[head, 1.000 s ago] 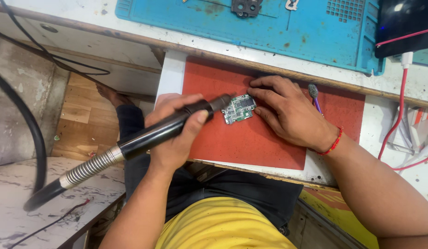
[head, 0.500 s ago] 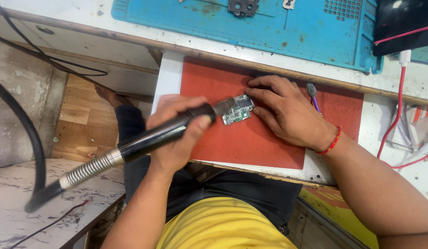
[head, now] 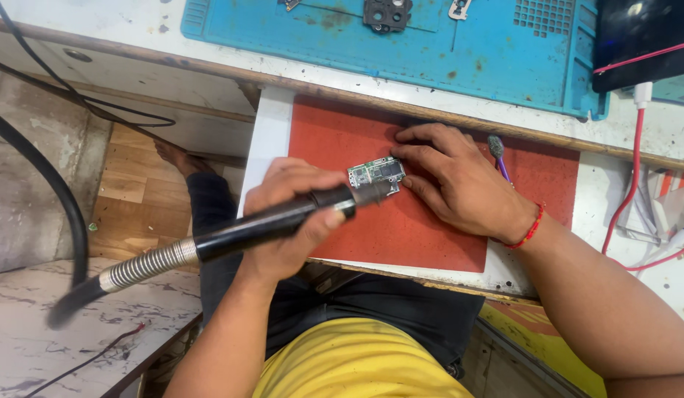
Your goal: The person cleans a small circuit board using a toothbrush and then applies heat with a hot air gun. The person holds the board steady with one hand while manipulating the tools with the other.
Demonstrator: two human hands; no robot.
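Note:
My left hand grips a black hot-air wand with a metal spring hose trailing to the lower left. Its nozzle tip rests at the edge of a small green circuit board lying on a red mat. My right hand lies flat on the mat, fingertips pressing the board's right side to hold it still. A red thread band circles that wrist.
A blue work mat with small metal parts lies on the bench behind. A dark phone with a red cable sits at the top right. A purple-handled brush lies beside my right hand. A thick black hose curves at left.
The wand's nozzle has slid slightly down along the board's lower edge. My right hand keeps holding the board in place.

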